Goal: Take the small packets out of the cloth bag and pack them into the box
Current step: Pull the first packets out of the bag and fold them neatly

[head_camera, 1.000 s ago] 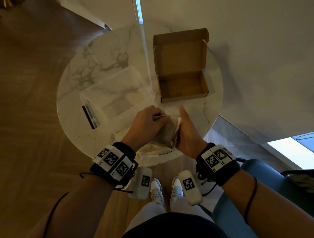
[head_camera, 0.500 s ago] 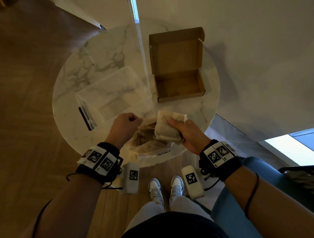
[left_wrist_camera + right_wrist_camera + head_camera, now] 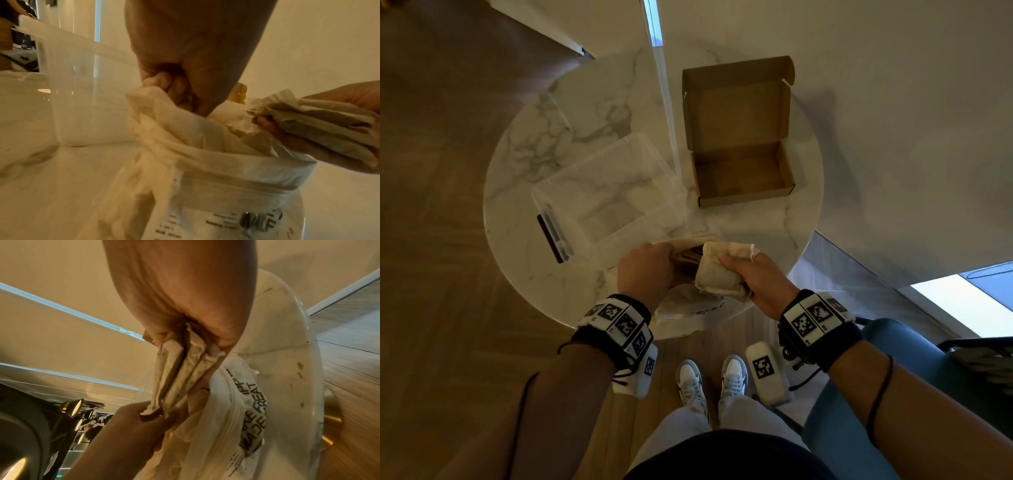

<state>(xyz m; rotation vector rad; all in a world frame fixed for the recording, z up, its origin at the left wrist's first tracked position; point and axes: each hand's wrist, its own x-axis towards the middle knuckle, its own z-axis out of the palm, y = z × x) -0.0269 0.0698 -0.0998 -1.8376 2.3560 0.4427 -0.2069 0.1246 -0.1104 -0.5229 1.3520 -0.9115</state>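
A cream cloth bag (image 3: 688, 305) with black print lies at the near edge of the round marble table (image 3: 524, 178). My left hand (image 3: 645, 270) grips the bag's open rim (image 3: 156, 104) and holds it up. My right hand (image 3: 760, 281) holds a stack of several small beige packets (image 3: 717, 274), just above the bag's mouth; the stack (image 3: 320, 123) shows edge-on in the left wrist view and between fingers and thumb in the right wrist view (image 3: 180, 369). More packets show inside the bag. The open brown cardboard box (image 3: 743, 174) stands empty at the far right of the table, lid up.
A clear plastic tub (image 3: 602, 195) with a dark latch sits left of the box, right behind my left hand. A wall runs behind the table. The table's front edge is under the bag. A blue chair (image 3: 928, 359) stands at my right; wooden floor lies to the left.
My right hand went into the bag, then came out holding a stack of packets, which now sits just above the bag's mouth. My left hand shifted left, gripping the rim.
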